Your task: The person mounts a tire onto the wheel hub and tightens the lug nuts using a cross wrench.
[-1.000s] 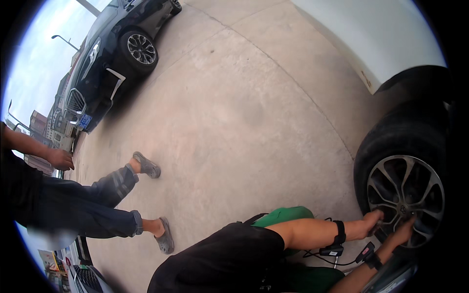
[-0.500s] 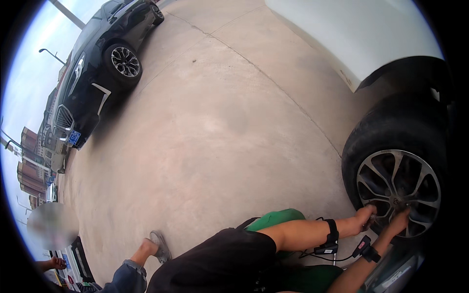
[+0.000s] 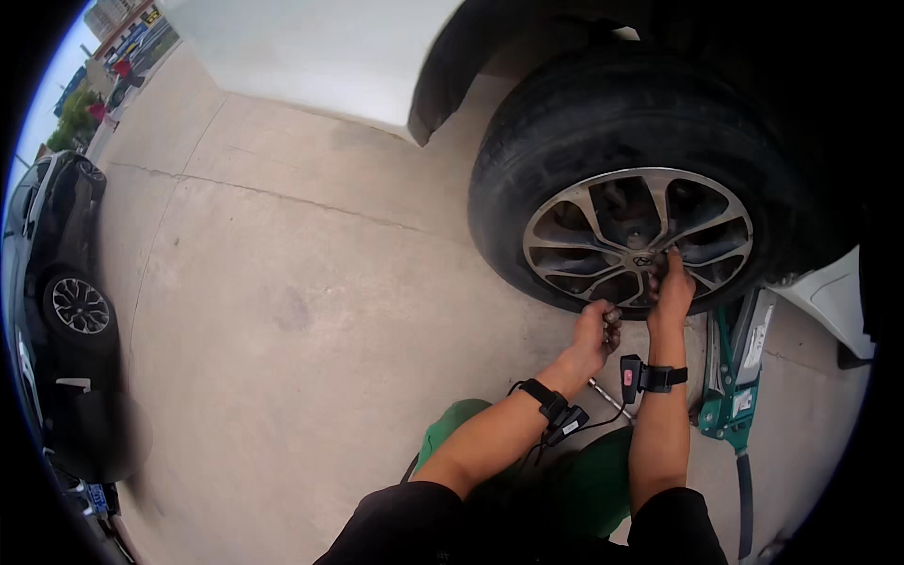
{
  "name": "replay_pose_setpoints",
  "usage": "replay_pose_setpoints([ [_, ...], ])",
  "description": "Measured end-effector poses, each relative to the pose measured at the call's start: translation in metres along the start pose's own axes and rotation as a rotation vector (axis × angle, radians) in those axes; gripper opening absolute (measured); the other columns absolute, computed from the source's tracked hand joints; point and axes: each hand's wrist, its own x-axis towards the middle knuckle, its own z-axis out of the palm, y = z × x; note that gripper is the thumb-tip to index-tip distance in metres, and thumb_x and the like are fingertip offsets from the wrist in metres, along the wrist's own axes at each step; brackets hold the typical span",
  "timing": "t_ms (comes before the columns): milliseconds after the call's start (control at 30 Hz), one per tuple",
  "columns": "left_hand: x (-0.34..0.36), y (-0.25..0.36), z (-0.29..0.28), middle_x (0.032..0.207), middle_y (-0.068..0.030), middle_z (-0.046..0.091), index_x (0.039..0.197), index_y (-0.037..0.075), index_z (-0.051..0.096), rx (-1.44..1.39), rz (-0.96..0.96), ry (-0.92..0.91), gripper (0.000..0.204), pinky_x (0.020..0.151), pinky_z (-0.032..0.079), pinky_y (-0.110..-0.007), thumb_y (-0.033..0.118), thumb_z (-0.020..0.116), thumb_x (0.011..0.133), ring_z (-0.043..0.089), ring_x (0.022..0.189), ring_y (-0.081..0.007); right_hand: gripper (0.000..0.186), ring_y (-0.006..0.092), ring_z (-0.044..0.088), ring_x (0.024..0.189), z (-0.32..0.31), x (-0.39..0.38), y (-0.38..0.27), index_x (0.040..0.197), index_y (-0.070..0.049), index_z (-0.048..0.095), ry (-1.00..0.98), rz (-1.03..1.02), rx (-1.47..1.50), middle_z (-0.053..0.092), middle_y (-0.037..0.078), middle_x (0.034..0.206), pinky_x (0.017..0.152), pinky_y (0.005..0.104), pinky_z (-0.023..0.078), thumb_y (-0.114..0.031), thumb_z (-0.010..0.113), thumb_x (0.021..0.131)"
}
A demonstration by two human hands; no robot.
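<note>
A black tyre on a silver spoked alloy wheel [image 3: 603,221] stands in the wheel arch of a white car. My right hand [image 3: 672,290] is at the wheel's centre, just right of the hub cap [image 3: 643,261]. Its fingers are closed around a lug hole, and whatever they pinch is hidden. My left hand [image 3: 595,331] is curled in front of the lower rim, palm side up. Something small and dark seems to lie in its fingers, too small to name. Black straps with small boxes circle both wrists.
A green floor jack [image 3: 730,414] with a long dark handle stands to the right, beside the wheel. A metal bar [image 3: 610,397] lies between my forearms. The white car's body panel [image 3: 320,66] hangs above the tyre. A dark car [image 3: 66,273] is parked at far left.
My view has swung right, bringing the wheel toward the middle and the jack into sight. Both hands stay at the wheel; the left now shows slightly lower, away from the spokes.
</note>
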Motion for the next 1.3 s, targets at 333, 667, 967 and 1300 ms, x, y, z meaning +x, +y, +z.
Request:
replay_pose_setpoints([
  [333, 0.007, 0.012, -0.005, 0.071, -0.0050, 0.054, 0.085, 0.004, 0.056, -0.023, -0.063, -0.037, 0.018, 0.052, 0.040, -0.022, 0.022, 0.052, 0.082, 0.048, 0.060, -0.0148, 0.044, 0.0104, 0.051, 0.053, -0.010, 0.002, 0.002, 0.074, 0.001, 0.064, -0.067, -0.081, 0.019, 0.059, 0.003, 0.062, 0.051, 0.0238, 0.039, -0.036, 0.056, 0.095],
  [667, 0.009, 0.007, -0.008, 0.073, -0.0080, 0.054, 0.088, 0.002, 0.053, 0.072, -0.047, -0.074, 0.021, 0.053, 0.040, -0.024, 0.021, 0.046, 0.086, 0.049, 0.062, -0.0158, 0.050, 0.0227, 0.065, 0.058, -0.011, 0.016, 0.023, 0.066, 0.004, 0.065, 0.000, -0.316, -0.211, 0.063, 0.013, 0.057, 0.061, 0.0330, 0.050, -0.033, 0.050, 0.095],
  [967, 0.013, 0.012, -0.003, 0.081, -0.0091, 0.051, 0.092, -0.002, 0.050, 0.038, -0.049, -0.135, 0.023, 0.055, 0.040, -0.025, 0.020, 0.044, 0.087, 0.046, 0.065, -0.0175, 0.051, 0.0263, 0.066, 0.055, -0.014, 0.004, 0.009, 0.064, 0.005, 0.064, 0.032, -0.360, -0.251, 0.062, 0.015, 0.055, 0.060, 0.0360, 0.051, -0.034, 0.052, 0.094],
  [1300, 0.012, 0.012, -0.001, 0.077, -0.0082, 0.054, 0.089, 0.003, 0.051, 0.020, -0.024, -0.120, 0.020, 0.048, 0.042, -0.021, 0.021, 0.049, 0.083, 0.051, 0.062, -0.0148, 0.055, 0.0283, 0.066, 0.056, -0.017, 0.006, 0.013, 0.060, 0.007, 0.061, 0.028, -0.431, -0.327, 0.060, 0.017, 0.054, 0.059, 0.0383, 0.052, -0.035, 0.052, 0.095],
])
